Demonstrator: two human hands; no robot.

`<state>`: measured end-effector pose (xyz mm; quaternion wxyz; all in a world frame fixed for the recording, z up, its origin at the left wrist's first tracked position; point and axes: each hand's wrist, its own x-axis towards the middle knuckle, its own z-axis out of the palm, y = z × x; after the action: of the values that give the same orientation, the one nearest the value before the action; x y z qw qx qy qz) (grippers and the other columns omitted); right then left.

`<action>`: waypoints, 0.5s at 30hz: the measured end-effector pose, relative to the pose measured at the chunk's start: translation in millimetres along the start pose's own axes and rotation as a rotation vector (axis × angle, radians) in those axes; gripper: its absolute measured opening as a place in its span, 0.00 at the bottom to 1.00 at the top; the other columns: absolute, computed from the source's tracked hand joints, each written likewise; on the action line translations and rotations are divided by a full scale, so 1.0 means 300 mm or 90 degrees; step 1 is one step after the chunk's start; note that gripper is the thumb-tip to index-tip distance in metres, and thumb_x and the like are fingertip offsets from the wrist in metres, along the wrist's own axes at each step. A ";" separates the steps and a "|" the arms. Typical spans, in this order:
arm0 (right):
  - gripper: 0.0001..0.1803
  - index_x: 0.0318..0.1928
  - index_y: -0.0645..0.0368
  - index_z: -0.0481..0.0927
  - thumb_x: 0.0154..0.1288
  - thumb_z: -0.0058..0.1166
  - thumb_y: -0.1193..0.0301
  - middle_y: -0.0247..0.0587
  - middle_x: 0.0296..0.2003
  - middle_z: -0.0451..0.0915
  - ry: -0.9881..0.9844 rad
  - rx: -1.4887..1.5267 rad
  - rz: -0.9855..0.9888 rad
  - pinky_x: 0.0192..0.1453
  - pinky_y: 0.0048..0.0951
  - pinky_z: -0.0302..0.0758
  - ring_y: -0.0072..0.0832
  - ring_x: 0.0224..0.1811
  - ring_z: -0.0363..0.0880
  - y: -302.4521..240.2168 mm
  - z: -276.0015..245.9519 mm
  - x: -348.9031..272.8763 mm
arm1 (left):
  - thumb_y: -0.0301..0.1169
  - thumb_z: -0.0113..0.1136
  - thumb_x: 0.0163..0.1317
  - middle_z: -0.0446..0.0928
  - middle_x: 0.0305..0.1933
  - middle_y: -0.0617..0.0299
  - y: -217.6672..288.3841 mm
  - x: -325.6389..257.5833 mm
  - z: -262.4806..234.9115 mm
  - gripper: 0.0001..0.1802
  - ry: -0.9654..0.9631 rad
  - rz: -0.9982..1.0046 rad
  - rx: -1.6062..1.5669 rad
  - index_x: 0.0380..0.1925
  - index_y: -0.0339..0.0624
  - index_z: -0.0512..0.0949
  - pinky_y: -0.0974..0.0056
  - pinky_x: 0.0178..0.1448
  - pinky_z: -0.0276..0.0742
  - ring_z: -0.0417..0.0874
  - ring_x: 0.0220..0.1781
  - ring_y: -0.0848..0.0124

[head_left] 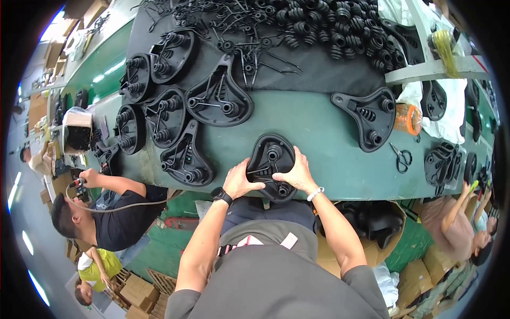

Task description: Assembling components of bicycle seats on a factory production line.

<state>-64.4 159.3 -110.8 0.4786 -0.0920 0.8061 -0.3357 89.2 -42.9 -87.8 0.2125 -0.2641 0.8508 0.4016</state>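
Note:
A black bicycle saddle [281, 142] lies underside up at the table's near edge, its springs and rails showing. My left hand [240, 179] wraps round its left side, the thumb pointing inward. My right hand [298, 173] grips the right side, with its thumb pressed on the parts inside. Just to the left, another upturned saddle [187, 159] rests on the table, and a larger one [220, 98] lies behind it. On the right, apart from my hands, sits one more saddle [366, 114].
The green table [313, 125] carries a heap of black coil springs [340, 24] and wire rails [244, 32] at the back. Scissors [402, 158] and an orange jar [408, 118] lie right. A box of saddles [372, 223] stands below. A co-worker [122, 212] works at left.

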 end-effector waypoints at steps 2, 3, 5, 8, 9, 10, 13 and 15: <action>0.77 0.81 0.61 0.47 0.35 0.84 0.51 0.62 0.75 0.57 -0.011 0.000 -0.018 0.82 0.51 0.59 0.55 0.79 0.55 0.012 0.000 0.003 | 0.61 0.79 0.40 0.78 0.63 0.36 0.016 -0.003 -0.022 0.65 -0.022 -0.007 0.028 0.70 0.26 0.65 0.49 0.72 0.72 0.78 0.67 0.45; 0.77 0.81 0.60 0.47 0.35 0.84 0.49 0.62 0.75 0.57 -0.021 0.003 -0.027 0.81 0.53 0.59 0.56 0.78 0.56 0.010 -0.009 -0.001 | 0.62 0.79 0.40 0.79 0.61 0.36 0.037 -0.007 -0.034 0.65 -0.054 -0.014 0.055 0.69 0.25 0.66 0.49 0.70 0.75 0.80 0.64 0.44; 0.74 0.81 0.61 0.50 0.38 0.83 0.53 0.60 0.73 0.59 -0.023 0.016 -0.019 0.81 0.50 0.59 0.53 0.78 0.58 0.009 -0.028 -0.023 | 0.65 0.77 0.40 0.81 0.55 0.35 0.055 -0.037 -0.039 0.63 -0.022 0.012 0.035 0.66 0.24 0.69 0.50 0.64 0.78 0.83 0.58 0.44; 0.65 0.79 0.63 0.53 0.43 0.78 0.62 0.52 0.71 0.65 -0.097 0.249 -0.062 0.81 0.40 0.59 0.43 0.75 0.63 0.010 -0.075 -0.061 | 0.66 0.76 0.42 0.82 0.50 0.37 0.187 -0.103 -0.112 0.61 0.075 0.091 0.121 0.64 0.24 0.70 0.49 0.63 0.77 0.84 0.53 0.45; 0.65 0.79 0.63 0.53 0.43 0.78 0.62 0.52 0.71 0.65 -0.101 0.241 -0.068 0.81 0.40 0.59 0.43 0.75 0.63 0.001 -0.080 -0.088 | 0.66 0.76 0.44 0.83 0.49 0.40 0.240 -0.142 -0.164 0.59 0.093 0.112 0.131 0.64 0.26 0.71 0.51 0.67 0.74 0.83 0.54 0.46; 0.65 0.79 0.64 0.53 0.43 0.78 0.63 0.51 0.72 0.64 -0.121 0.336 -0.077 0.82 0.40 0.58 0.42 0.76 0.62 -0.017 -0.089 -0.118 | 0.65 0.75 0.45 0.82 0.51 0.41 0.298 -0.185 -0.229 0.58 0.103 0.125 0.144 0.64 0.28 0.71 0.50 0.69 0.72 0.82 0.56 0.47; 0.66 0.79 0.65 0.54 0.43 0.79 0.60 0.48 0.75 0.63 -0.164 0.480 -0.125 0.82 0.38 0.56 0.39 0.78 0.60 -0.076 -0.098 -0.176 | 0.63 0.76 0.48 0.79 0.59 0.46 0.422 -0.325 -0.365 0.53 0.329 0.251 0.234 0.64 0.33 0.72 0.46 0.75 0.65 0.78 0.65 0.50; 0.69 0.80 0.63 0.54 0.41 0.81 0.53 0.45 0.74 0.64 -0.179 0.562 -0.207 0.83 0.37 0.56 0.39 0.78 0.62 -0.120 -0.098 -0.200 | 0.62 0.77 0.49 0.76 0.64 0.48 0.446 -0.430 -0.428 0.51 0.560 0.333 0.176 0.63 0.36 0.72 0.40 0.73 0.66 0.74 0.69 0.47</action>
<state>-63.6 173.5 -36.3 0.5177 -0.0493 0.4898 -0.6998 86.3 -37.0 138.1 -0.2388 -0.1559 0.9421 0.1765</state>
